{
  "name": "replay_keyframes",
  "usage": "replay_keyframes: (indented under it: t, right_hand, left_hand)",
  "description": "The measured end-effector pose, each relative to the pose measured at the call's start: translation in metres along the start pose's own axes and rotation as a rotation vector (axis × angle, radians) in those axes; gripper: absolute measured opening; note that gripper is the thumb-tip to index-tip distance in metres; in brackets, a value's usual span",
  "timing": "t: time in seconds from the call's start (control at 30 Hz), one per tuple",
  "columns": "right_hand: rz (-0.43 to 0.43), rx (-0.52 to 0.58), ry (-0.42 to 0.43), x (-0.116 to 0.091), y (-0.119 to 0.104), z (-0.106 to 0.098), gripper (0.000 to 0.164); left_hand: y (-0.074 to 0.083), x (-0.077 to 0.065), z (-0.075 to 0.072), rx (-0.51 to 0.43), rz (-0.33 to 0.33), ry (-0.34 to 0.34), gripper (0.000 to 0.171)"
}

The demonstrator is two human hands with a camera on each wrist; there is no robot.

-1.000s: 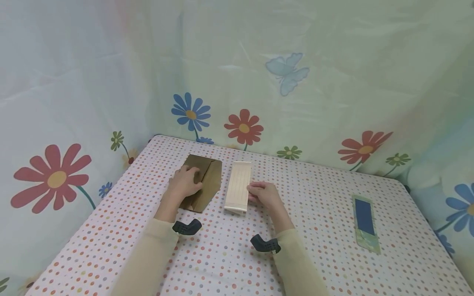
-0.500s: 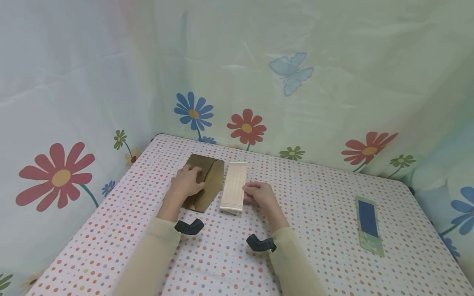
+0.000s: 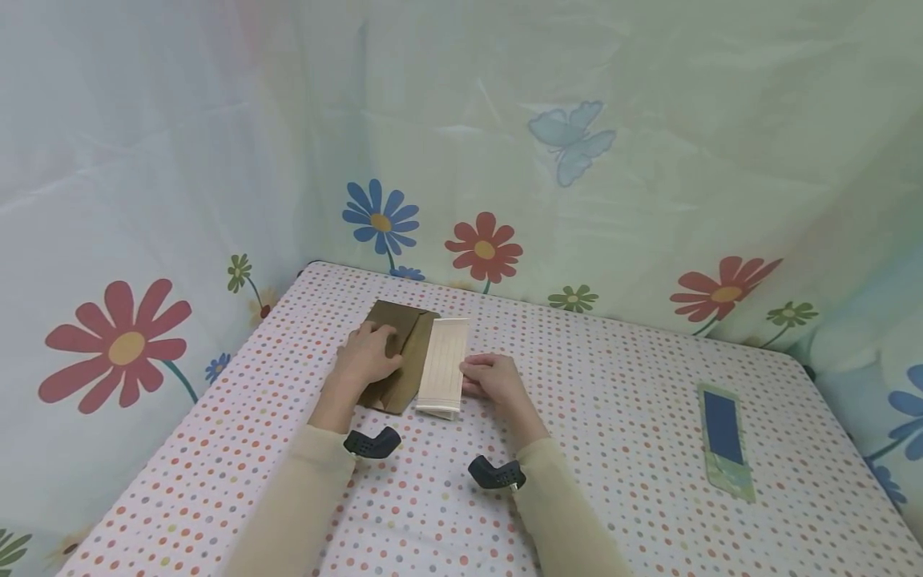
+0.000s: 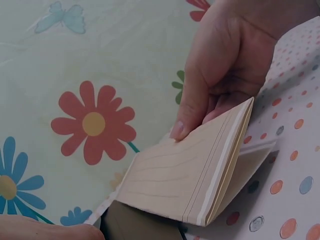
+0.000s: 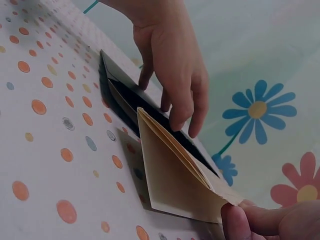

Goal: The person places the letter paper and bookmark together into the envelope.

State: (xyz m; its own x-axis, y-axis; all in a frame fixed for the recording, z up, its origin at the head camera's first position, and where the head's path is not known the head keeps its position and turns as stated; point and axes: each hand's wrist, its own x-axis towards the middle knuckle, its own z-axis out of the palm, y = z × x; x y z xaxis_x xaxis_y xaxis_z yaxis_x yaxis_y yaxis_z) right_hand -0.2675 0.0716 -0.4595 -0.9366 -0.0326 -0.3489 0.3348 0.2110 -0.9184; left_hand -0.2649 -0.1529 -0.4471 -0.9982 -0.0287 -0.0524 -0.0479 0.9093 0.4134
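On the left of the table lies a brown envelope [image 3: 414,353], its mouth gaping in the right wrist view. My left hand [image 3: 366,353] rests on it, fingers spread and bent down at the opening. With thumb and fingers my right hand [image 3: 496,378] pinches the right edge of a folded sheet of lined cream paper [image 3: 443,361]. That sheet stands tilted beside the envelope, and its left edge overlaps the envelope in the head view. Several layers show at the near end of the paper [image 4: 175,170] in the left wrist view, with one leaf hanging loose below.
A flat green piece with a dark blue panel [image 3: 724,437] lies on the right of the dotted tablecloth [image 3: 613,449]. Flowered curtains [image 3: 634,200] hang behind and beside the table. Black wrist devices [image 3: 372,442] sit at both cuffs.
My right hand has moved left with the folded paper, from beside the envelope to overlapping its right edge. The left hand stays on the envelope. The head view has turned slightly left.
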Motion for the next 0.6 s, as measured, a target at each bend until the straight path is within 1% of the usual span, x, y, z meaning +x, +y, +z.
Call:
replay_keyframes:
  t: [0.1, 0.33, 0.43, 0.6]
  right_hand:
    - [0.012, 0.004, -0.002, 0.0, -0.001, 0.004, 0.028]
    - [0.001, -0.052, -0.009, 0.001, -0.002, 0.012, 0.028]
    - [0.006, -0.054, -0.002, 0.003, -0.003, 0.015, 0.027]
    - [-0.01, -0.054, 0.002, 0.003, -0.002, 0.018, 0.027]
  left_hand:
    - [0.001, -0.001, 0.0, -0.003, 0.001, 0.001, 0.057]
    - [0.0, -0.001, -0.001, -0.004, 0.008, 0.007, 0.058]
    - [0.0, -0.001, -0.001, -0.005, 0.009, 0.005, 0.057]
    - [-0.001, 0.0, 0.0, -0.009, 0.006, -0.002, 0.057]
